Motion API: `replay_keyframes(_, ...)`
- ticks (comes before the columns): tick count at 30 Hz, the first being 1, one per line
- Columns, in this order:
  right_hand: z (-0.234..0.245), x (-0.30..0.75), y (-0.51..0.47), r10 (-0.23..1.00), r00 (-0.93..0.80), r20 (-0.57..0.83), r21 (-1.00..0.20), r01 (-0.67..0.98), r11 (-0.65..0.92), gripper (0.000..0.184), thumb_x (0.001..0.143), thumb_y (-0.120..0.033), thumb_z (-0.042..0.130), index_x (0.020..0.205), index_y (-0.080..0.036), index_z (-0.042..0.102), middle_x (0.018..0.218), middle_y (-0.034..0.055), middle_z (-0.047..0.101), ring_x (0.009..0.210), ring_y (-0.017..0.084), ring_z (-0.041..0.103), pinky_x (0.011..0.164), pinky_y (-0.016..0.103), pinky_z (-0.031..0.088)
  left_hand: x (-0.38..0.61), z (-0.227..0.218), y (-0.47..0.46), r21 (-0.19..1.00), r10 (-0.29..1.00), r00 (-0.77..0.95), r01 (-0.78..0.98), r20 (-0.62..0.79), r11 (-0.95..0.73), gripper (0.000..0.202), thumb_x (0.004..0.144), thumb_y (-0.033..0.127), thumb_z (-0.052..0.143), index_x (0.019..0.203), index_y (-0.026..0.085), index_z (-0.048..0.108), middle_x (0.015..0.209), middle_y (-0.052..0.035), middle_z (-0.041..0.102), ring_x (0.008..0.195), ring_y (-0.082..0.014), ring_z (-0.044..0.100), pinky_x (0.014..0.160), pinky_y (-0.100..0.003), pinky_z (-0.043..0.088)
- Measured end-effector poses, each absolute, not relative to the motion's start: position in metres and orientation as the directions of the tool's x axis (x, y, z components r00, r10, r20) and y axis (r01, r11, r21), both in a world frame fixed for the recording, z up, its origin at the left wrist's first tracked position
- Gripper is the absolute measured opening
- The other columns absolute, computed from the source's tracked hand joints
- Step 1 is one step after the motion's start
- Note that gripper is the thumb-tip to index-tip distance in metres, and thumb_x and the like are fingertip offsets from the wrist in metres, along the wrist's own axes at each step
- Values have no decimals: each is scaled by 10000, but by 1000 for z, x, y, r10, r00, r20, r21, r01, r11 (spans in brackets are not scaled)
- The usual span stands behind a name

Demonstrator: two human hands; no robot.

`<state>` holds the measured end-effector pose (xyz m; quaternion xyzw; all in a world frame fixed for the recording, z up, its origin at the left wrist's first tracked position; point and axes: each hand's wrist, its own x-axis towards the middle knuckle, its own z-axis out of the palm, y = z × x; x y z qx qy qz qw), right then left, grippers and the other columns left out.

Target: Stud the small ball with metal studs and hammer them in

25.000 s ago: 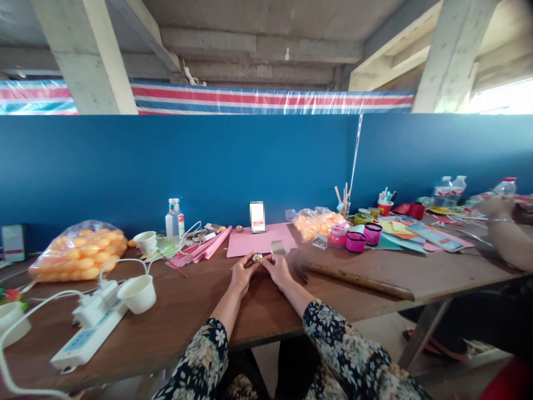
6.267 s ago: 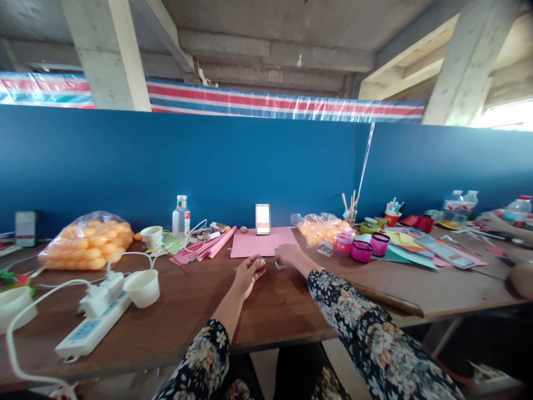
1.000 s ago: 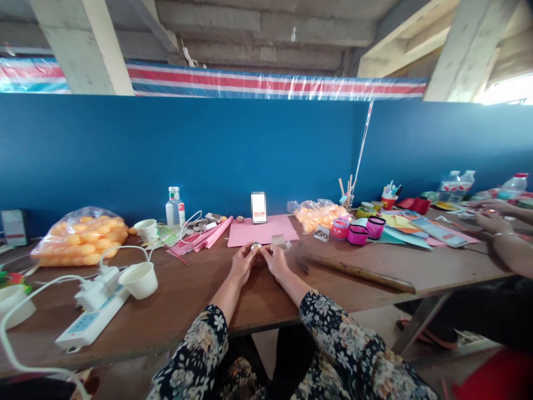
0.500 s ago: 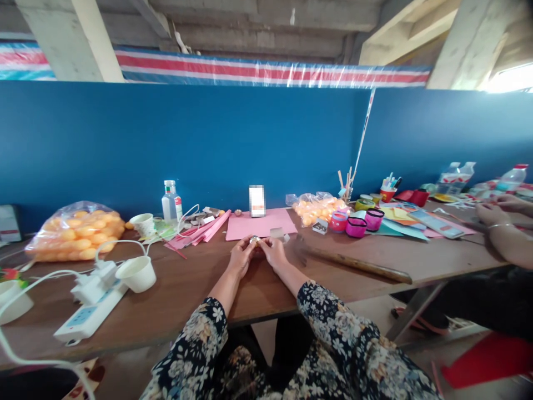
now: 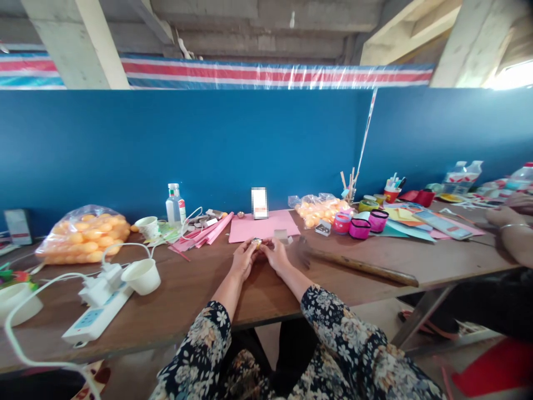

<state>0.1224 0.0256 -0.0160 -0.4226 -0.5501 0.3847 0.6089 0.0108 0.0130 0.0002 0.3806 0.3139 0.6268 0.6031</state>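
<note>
Fingers of my left hand point(image 5: 244, 259) pinch a small shiny, rounded silver-and-gold piece point(image 5: 257, 241) above the front of the table. My right hand point(image 5: 275, 256) meets it from the other side, its fingers closed at the same piece. Fingertips cover much of it, so its exact kind is unclear. Just beyond my hands lies a pink sheet point(image 5: 241, 230) with a phone point(image 5: 260, 203) standing upright on it. A small grey card-like piece point(image 5: 280, 234) rests at the sheet's near right edge. Right of my right hand lies a wooden-handled hammer point(image 5: 362, 266).
At left are a bag of orange balls point(image 5: 83, 236), a power strip point(image 5: 97, 316) with white cables, and a paper cup point(image 5: 141, 276). Rightward stand another bag of balls point(image 5: 318, 210), magenta tape rolls point(image 5: 360, 228) and coloured papers point(image 5: 410, 229). A co-worker's arm point(image 5: 516, 236) rests at far right.
The view has shifted slightly, so the table's contents appear a little further right and lower. Both hands stay together at the shiny piece, which looks slightly turned, showing more gold.
</note>
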Motion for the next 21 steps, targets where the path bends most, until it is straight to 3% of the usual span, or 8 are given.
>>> replay_keyframes(9,-16,122,23,939,-2,344,-935,-91,342,299,661,-261,574,943,-162,561,919,67,637,829,188,604,706,322,500,11,2,10,857,993,60,-512,106,-60,333,633,232,672,935,115,595,880,-77,652,748,-144,607,712,-294,480)
replay_keyframes(15,-18,123,25,895,27,445,-895,-4,446,283,674,-246,564,947,-170,571,981,66,624,935,194,573,794,332,470,10,4,9,839,995,51,-542,90,-48,346,637,228,670,963,137,597,874,-62,654,764,-130,600,719,-267,462)
replay_keyframes(21,-18,124,24,897,5,443,-897,-5,443,294,670,-238,569,956,-171,567,993,65,616,910,187,580,800,338,465,8,0,13,838,995,55,-544,89,-45,340,613,183,686,938,122,604,837,-54,657,741,-121,598,722,-258,449)
